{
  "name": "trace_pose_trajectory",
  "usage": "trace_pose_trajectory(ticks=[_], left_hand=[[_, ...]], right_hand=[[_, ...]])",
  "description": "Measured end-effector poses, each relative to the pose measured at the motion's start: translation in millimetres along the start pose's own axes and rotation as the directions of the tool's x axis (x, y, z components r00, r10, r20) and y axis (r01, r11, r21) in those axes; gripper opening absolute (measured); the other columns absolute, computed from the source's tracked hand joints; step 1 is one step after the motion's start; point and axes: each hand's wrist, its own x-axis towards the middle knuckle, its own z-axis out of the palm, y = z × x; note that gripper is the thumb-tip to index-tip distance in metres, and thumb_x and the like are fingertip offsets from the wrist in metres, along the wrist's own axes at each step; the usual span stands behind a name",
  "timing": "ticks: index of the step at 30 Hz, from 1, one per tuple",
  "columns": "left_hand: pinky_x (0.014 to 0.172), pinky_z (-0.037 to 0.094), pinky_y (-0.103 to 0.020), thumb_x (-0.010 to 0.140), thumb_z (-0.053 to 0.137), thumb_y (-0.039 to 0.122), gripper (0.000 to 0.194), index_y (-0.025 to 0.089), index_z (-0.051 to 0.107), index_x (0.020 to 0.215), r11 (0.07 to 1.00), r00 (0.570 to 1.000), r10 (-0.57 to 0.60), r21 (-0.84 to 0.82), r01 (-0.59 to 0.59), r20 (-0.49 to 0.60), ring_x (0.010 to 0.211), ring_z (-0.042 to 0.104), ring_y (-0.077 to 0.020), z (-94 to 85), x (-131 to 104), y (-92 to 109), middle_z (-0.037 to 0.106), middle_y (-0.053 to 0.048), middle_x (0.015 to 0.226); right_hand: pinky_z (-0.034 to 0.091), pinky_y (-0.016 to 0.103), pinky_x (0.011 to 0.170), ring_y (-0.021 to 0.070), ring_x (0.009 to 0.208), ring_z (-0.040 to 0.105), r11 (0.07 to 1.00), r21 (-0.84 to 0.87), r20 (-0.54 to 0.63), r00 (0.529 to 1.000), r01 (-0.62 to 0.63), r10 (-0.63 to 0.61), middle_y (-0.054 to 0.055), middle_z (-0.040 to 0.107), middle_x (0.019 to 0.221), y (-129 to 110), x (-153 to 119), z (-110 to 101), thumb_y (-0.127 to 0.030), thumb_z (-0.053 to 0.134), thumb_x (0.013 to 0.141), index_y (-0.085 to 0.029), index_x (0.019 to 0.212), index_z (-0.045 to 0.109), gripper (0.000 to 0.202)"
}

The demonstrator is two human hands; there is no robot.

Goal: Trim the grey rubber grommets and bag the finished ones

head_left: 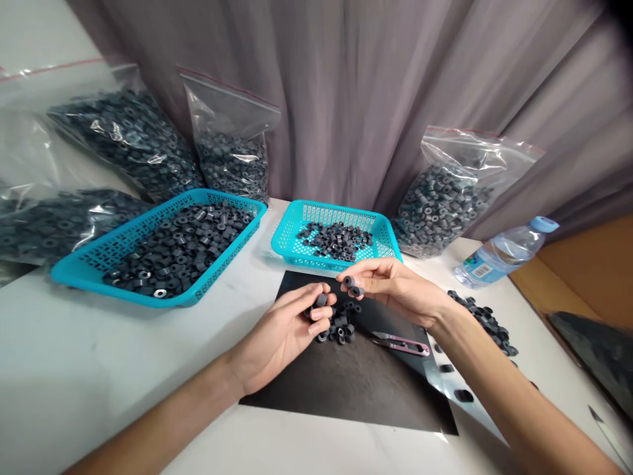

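My left hand [291,330] is curled around at least one small black rubber ring [322,300], palm turned up. Between the thumb and fingers of my right hand [390,287] are two black rubber rings [353,287], held just above and to the right of the left hand. Both hands are over a black mat [336,389]. Beneath them on the mat lies a small pile of black rings [342,330], partly hidden by the left fingers. A pair of pink-handled thread snips [403,344] rests on the mat below my right wrist.
A large blue basket [185,300] full of rings stands at the left, a smaller blue basket [283,245] with fewer behind the mat. Several ring-filled bags, including one at the right [440,198], line the curtain. Loose rings [487,323] and a water bottle [504,254] sit at the right.
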Motion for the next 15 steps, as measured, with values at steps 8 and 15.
trace_pose_trajectory(ticks=[8, 15], left_hand=[[0.052, 0.043, -0.015, 0.096, 0.056, 0.018, 0.020, 0.007, 0.071, 0.087, 0.992, 0.995, -0.082, -0.096, 0.076, -0.064, 0.063, 0.046, -0.0058, 6.2, -1, -11, 0.054, -0.006, 0.088], [0.066, 0.050, -0.015, 0.088, 0.067, 0.009, 0.010, 0.007, 0.075, 0.093, 0.998, 0.999, -0.046, 0.040, 0.047, -0.029, 0.071, 0.053, -0.0064, -1.7, -1, -12, 0.059, -0.008, 0.094]], right_hand=[[0.046, 0.026, 0.078, 0.0109, 0.076, 0.057, 0.999, -0.051, -0.072, 0.997, 0.004, -0.008, 0.002, 0.070, 0.084, -7, -5, 3, -0.031, 0.083, 0.076, -0.019, 0.092, 0.079, 0.020], [0.047, 0.027, 0.077, 0.0122, 0.075, 0.057, 0.992, -0.119, -0.135, 0.989, 0.049, -0.065, 0.002, 0.069, 0.084, -20, -11, 2, -0.032, 0.083, 0.075, -0.020, 0.090, 0.079, 0.020]])
